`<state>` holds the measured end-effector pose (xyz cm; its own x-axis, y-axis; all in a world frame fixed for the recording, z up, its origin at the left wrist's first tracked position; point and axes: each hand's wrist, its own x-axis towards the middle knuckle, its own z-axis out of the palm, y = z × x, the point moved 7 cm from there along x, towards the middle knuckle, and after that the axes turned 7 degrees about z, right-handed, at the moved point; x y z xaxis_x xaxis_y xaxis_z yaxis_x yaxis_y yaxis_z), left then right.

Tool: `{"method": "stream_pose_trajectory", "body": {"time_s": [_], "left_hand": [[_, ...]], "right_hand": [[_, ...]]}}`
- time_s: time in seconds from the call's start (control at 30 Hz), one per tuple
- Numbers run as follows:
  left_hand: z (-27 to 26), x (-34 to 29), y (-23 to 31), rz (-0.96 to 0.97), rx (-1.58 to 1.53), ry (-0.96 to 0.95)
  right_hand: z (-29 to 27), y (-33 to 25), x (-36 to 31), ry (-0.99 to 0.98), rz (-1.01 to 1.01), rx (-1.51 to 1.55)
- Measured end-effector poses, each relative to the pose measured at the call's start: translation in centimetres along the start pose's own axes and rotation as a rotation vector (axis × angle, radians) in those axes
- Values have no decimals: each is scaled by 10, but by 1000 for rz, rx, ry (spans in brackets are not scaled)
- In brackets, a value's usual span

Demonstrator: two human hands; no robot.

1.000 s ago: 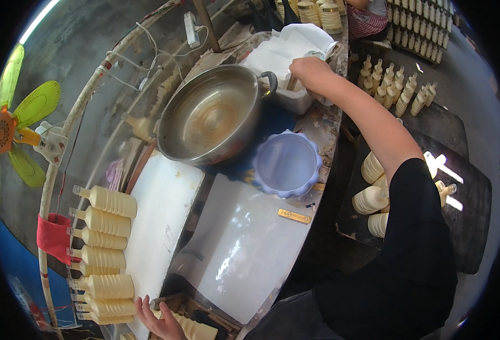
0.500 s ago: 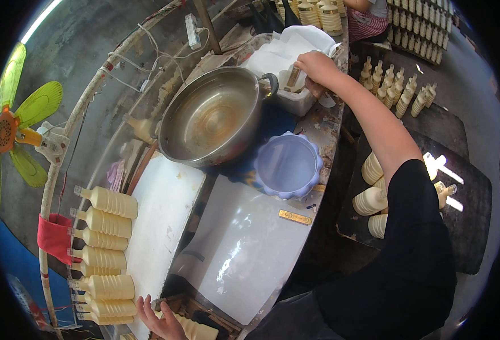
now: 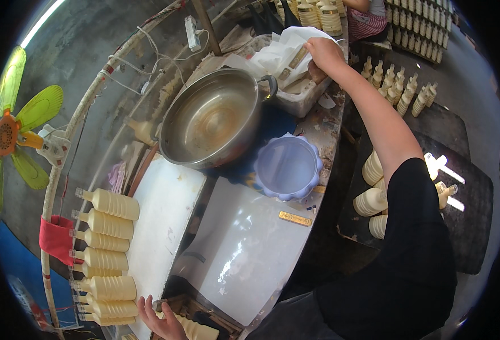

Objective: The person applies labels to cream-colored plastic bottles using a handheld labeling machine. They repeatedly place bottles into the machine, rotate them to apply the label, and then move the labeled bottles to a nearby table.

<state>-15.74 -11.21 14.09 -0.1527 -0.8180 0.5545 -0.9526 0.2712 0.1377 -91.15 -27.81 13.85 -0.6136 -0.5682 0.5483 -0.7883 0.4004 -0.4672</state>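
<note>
Your right hand (image 3: 326, 55) pinches a narrow gold-brown strip (image 3: 293, 63)
Held by one end above the pale plastic tub (image 3: 302, 106), probably sparing its face; your left hand (image 3: 167, 325), fingers spread, is beside a cream ribbed bottle (image 3: 200, 330).

The right hand (image 3: 326, 55) is now farther up and away over the plastic tub (image 3: 298, 105) than a second ago, its arm stretched out more. A narrow gold-brown strip (image 3: 293, 62) by its fingertips, mostly hidden before, shows along its length, and the white sheets (image 3: 269, 57) sit rearranged, baring more of the tub's near inside.
</note>
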Motion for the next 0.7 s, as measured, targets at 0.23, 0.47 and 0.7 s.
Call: {"method": "stream_pose_trajectory", "body": {"time_s": [0.23,0.47,0.7], "left_hand": [[-2,1,2,10,5,3],[-2,0,-1,30,0,1],[-2,0,-2,27,-24,1]], "right_hand": [[-12,0,11,58,23,-72],[-14,6,37,105,115,-68],[-24,23,46,159,151,-19]]}}
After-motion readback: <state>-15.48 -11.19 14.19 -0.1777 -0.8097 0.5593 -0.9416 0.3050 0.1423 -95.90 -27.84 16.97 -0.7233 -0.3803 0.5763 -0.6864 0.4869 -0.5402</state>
